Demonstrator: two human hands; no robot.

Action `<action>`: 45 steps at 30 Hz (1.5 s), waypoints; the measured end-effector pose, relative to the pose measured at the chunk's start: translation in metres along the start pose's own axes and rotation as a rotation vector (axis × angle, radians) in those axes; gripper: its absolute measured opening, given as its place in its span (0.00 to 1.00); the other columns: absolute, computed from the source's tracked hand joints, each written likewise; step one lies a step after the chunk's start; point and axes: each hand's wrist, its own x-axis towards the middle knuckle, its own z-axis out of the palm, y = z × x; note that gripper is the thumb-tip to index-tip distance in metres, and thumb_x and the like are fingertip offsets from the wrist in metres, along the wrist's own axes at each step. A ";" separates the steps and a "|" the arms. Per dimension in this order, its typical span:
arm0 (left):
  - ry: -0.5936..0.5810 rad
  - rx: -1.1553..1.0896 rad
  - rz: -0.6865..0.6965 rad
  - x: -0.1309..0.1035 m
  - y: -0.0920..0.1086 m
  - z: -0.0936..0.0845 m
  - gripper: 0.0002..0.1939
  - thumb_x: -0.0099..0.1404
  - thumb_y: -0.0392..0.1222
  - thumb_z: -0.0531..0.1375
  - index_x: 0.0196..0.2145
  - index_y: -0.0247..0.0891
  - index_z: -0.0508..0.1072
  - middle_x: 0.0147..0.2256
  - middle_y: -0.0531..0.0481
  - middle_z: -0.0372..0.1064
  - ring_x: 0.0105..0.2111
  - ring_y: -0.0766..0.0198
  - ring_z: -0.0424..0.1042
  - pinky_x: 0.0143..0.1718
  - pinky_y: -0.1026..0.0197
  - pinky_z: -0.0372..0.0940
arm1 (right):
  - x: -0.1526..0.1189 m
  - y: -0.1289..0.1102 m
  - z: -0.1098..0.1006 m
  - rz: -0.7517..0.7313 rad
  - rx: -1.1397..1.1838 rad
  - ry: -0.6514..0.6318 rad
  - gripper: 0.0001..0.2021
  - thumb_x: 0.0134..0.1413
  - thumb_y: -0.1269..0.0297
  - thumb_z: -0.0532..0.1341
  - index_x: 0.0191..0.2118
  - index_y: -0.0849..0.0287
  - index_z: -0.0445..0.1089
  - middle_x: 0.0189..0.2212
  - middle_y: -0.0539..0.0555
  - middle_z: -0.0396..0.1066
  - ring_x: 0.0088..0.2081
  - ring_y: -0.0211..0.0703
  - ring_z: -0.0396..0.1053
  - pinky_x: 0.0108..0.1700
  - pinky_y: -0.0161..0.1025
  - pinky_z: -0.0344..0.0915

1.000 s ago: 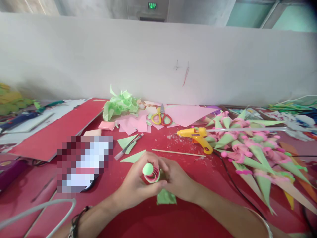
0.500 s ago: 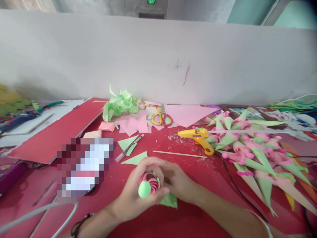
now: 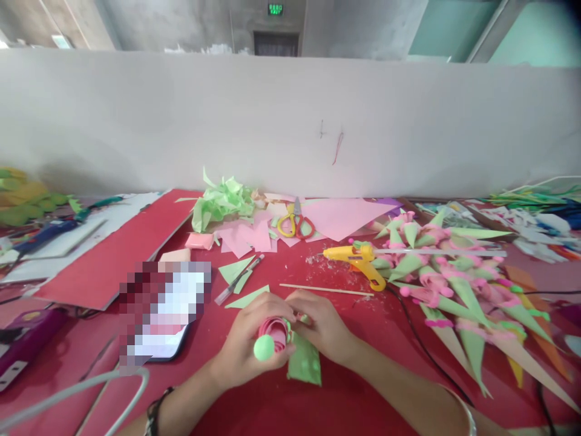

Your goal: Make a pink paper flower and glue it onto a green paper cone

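My left hand [image 3: 247,336] is wrapped round a pink rolled paper flower [image 3: 278,330]; its spiral end faces me. A round light-green ball [image 3: 264,347] sits at the flower's near edge. My right hand [image 3: 322,321] is close against the flower's right side, its fingers bent and pinched together around something small and greenish that I cannot make out. Below the two hands, a flat green piece [image 3: 304,361], possibly a packet, lies on the red table. Just beyond my fingers are a cut green paper triangle [image 3: 249,297] and a thin wooden stick [image 3: 327,289].
A yellow glue gun [image 3: 358,260] lies ahead on the right, beside a heap of pink-and-green paper flowers [image 3: 454,284]. Scissors [image 3: 296,221], pink paper [image 3: 345,215] and crumpled green paper [image 3: 222,203] lie along the white partition [image 3: 204,121]. A phone [image 3: 170,315], partly blurred, is on the left.
My right hand's fingers have come up from behind the left hand to the flower's right side, baring more of the green piece below. The camera view has tilted up slightly.
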 end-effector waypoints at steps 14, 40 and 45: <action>0.169 -0.473 -0.357 0.004 -0.003 0.002 0.08 0.61 0.41 0.52 0.26 0.37 0.60 0.24 0.51 0.65 0.28 0.65 0.66 0.32 0.61 0.62 | 0.002 0.003 0.003 0.071 -0.033 -0.068 0.17 0.52 0.53 0.53 0.29 0.62 0.72 0.21 0.52 0.69 0.23 0.35 0.63 0.26 0.30 0.58; 0.485 -0.365 -0.327 0.025 0.002 0.007 0.08 0.53 0.43 0.58 0.25 0.35 0.65 0.25 0.51 0.68 0.31 0.60 0.69 0.35 0.60 0.62 | 0.009 -0.007 -0.014 0.061 -0.198 -0.019 0.11 0.54 0.62 0.55 0.32 0.61 0.72 0.26 0.52 0.71 0.28 0.36 0.66 0.31 0.31 0.59; 0.354 -0.374 -0.155 0.028 0.023 0.013 0.08 0.53 0.42 0.60 0.29 0.36 0.65 0.29 0.49 0.69 0.33 0.60 0.69 0.36 0.59 0.63 | -0.001 -0.028 -0.023 0.079 -0.124 -0.005 0.11 0.55 0.62 0.53 0.35 0.59 0.71 0.30 0.53 0.72 0.32 0.39 0.68 0.34 0.34 0.61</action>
